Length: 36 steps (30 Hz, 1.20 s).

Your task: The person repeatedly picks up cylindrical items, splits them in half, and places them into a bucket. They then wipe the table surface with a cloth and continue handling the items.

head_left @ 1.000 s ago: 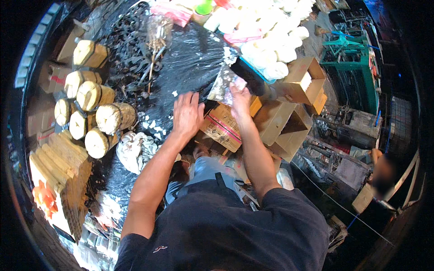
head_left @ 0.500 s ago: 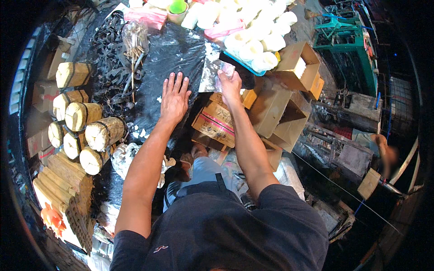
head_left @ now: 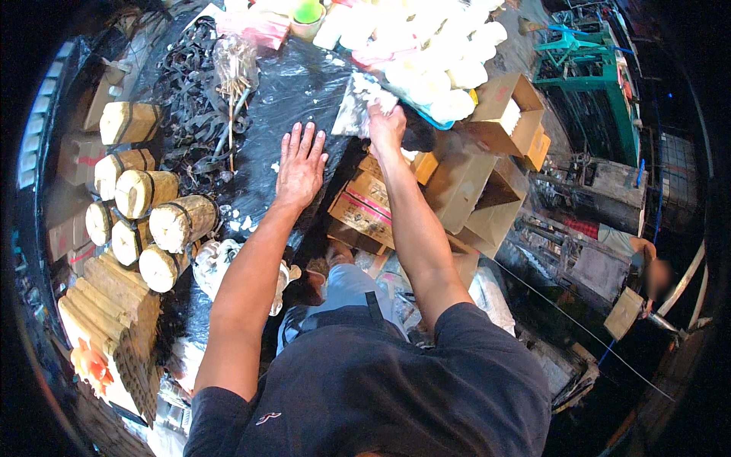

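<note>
My left hand (head_left: 301, 164) lies with fingers spread on the black plastic sheet (head_left: 285, 91) covering the surface, a few white flakes near it. My right hand (head_left: 387, 122) grips a flat, pale rectangular sheet (head_left: 352, 103) smeared with white, at the edge of the plastic beside the pile of white pieces (head_left: 426, 53). Cardboard boxes (head_left: 350, 209) lie below that edge, under my right forearm.
Strapped yellowish cylindrical bundles (head_left: 183, 223) and stacked tan slabs (head_left: 106, 297) are at left; tangled black strips (head_left: 194, 84) lie behind them. Open boxes (head_left: 502, 114) stand at right. A crumpled cloth (head_left: 217, 266) is by my left forearm. Another person (head_left: 636, 255) is at far right.
Both hands have moved forward, away from my body. The smeared sheet in my right hand has shifted forward along the edge, and the view has shifted slightly.
</note>
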Motion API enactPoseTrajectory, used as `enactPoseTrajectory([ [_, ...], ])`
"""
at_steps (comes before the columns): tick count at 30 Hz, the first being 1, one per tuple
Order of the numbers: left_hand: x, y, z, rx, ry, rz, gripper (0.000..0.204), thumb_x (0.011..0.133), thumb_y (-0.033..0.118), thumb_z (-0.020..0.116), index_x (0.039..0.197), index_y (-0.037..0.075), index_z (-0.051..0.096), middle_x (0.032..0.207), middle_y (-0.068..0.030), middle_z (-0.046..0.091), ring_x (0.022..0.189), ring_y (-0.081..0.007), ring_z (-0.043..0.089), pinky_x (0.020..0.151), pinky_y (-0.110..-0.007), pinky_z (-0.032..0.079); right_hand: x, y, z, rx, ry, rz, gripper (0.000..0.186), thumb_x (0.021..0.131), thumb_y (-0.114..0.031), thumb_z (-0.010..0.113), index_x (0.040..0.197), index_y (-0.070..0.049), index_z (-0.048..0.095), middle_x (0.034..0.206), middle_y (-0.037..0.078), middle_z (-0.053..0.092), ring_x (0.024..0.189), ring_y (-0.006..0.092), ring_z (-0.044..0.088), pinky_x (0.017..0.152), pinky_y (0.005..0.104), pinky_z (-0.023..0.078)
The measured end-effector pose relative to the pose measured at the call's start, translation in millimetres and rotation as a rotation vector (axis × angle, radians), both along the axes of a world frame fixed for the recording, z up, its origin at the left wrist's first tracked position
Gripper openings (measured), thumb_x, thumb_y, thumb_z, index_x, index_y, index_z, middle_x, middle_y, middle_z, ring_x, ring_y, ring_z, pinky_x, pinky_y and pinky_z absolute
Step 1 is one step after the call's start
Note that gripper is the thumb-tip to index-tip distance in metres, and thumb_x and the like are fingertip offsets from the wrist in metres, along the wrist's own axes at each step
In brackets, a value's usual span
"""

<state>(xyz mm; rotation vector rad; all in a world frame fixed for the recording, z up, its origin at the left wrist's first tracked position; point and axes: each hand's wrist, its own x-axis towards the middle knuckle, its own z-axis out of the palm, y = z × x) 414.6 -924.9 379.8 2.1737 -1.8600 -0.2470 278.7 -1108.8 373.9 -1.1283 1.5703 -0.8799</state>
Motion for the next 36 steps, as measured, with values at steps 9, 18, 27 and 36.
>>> enactPoseTrajectory([
  [9, 1.1, -1.4, 3.5, -0.058, 0.037, -0.019, 0.051, 0.110, 0.031, 0.052, 0.154, 0.005, 0.054, 0.169, -0.0184, 0.038, 0.160, -0.0405, 0.025, 0.131, -0.057, 0.018, 14.9, -35.6, 33.1, 0.192, 0.077, 0.376, 0.036, 0.091, -0.016, 0.077, 0.116, 0.008, 0.068, 0.099, 0.023, 0.075, 0.084, 0.0313, 0.076, 0.058, 0.0463, 0.062],
  [18, 4.2, 77.3, 35.4, 0.105, -0.044, 0.032, 0.053, 0.107, 0.029, 0.058, 0.155, 0.005, 0.052, 0.168, -0.0179, 0.039, 0.159, -0.0397, 0.028, 0.128, -0.063, 0.020, 29.0, -25.8, 34.7, -0.034, 0.500, 0.145, 0.056, 0.093, -0.032, 0.072, 0.120, 0.014, 0.054, 0.114, 0.038, 0.070, 0.111, 0.0521, 0.068, 0.101, 0.0542, 0.053],
  [27, 12.8, 145.9, 45.3, 0.173, -0.033, 0.128, 0.046, 0.104, 0.029, 0.062, 0.142, 0.004, 0.065, 0.156, -0.0177, 0.054, 0.150, -0.0420, 0.042, 0.123, -0.063, 0.030, 54.9, -35.9, 71.6, -0.106, 0.732, 0.467, 0.069, 0.095, -0.040, 0.071, 0.132, 0.015, 0.051, 0.116, 0.038, 0.070, 0.114, 0.0521, 0.069, 0.103, 0.0543, 0.054],
  [36, 12.2, 195.5, 72.9, 0.195, -0.077, 0.225, 0.052, 0.097, 0.030, 0.069, 0.139, 0.000, 0.063, 0.153, -0.0225, 0.053, 0.146, -0.0437, 0.044, 0.121, -0.063, 0.033, 86.1, -19.8, 142.6, -0.583, 0.878, 0.695, 0.016, 0.099, -0.014, 0.058, 0.108, -0.001, 0.060, 0.088, 0.026, 0.074, 0.082, 0.0470, 0.074, 0.075, 0.0595, 0.057],
])
